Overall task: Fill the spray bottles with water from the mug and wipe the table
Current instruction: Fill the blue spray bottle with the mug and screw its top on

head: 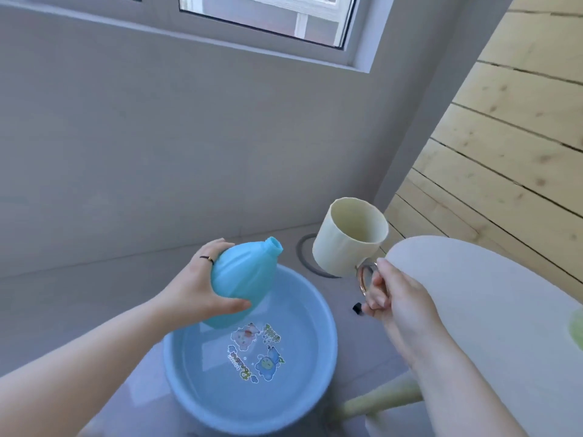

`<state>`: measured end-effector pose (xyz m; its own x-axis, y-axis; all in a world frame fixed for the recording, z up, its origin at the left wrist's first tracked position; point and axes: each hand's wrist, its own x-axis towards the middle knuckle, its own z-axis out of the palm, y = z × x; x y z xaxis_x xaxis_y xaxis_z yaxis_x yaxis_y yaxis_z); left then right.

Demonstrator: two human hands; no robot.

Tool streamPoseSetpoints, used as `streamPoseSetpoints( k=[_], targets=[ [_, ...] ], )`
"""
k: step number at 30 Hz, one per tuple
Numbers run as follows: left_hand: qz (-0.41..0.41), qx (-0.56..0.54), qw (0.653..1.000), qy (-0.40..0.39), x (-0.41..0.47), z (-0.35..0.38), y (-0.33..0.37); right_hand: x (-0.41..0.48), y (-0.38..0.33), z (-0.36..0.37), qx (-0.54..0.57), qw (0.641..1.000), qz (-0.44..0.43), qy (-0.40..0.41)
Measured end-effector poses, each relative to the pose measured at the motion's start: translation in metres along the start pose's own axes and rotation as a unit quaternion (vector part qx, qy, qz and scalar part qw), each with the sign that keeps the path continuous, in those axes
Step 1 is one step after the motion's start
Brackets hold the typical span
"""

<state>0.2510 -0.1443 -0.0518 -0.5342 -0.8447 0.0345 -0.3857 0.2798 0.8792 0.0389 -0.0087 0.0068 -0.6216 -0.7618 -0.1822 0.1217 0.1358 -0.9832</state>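
1. The spray bottle (239, 279), pale blue and with no cap, is held in the air over the far edge of the basin (315, 313). It leans so that its open neck (273, 245) points up and to the right, toward the mug. This lean probably offers the narrow mouth to the pour, and any spill would fall back into the basin.
2. The left hand (195, 288) grasps the bottle's wide body, with the thumb across the near side and the fingers wrapped behind. A thin ring (206, 258) shows on one finger.
3. The mug (347, 238), cream with a gold handle (366, 279), hangs just right of the neck without touching it. It is above the floor (63, 294), off the left edge of the counter (473, 294). Its mouth tips toward the camera, and I can see no water inside.
4. The right hand (400, 298) grasps the mug with its fingers curled through the handle. A small black thing (357, 308) sits at the fingertips, but I cannot tell what it is.
5. The basin stands on the floor and holds clear water over a cartoon sticker (255, 351). As the mug looks empty, it likely needs dipping here before it can pour.
6. The round white counter carries a blurred green thing (575, 326) at its right edge. It has not been wiped as far as I can judge.
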Motion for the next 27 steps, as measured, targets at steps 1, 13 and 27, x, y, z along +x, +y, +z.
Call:
streamPoseSetpoints(
  k=[1, 13, 27],
  targets=[
    [-0.012, 0.008, 1.000, 0.007, 0.003, -0.002, -0.014, 0.007, 0.007, 0.013, -0.024, 1.000, 0.002, -0.015],
    [-0.146, -0.029, 0.983, 0.103, 0.010, 0.026, -0.142, 0.104, 0.163, 0.067, -0.433, 0.893, 0.091, -0.085],
    [-0.120, 0.071, 0.982, 0.126, 0.025, 0.040, -0.193, 0.140, 0.258, 0.059, -0.676, 0.727, -0.075, -0.097]
  ],
)
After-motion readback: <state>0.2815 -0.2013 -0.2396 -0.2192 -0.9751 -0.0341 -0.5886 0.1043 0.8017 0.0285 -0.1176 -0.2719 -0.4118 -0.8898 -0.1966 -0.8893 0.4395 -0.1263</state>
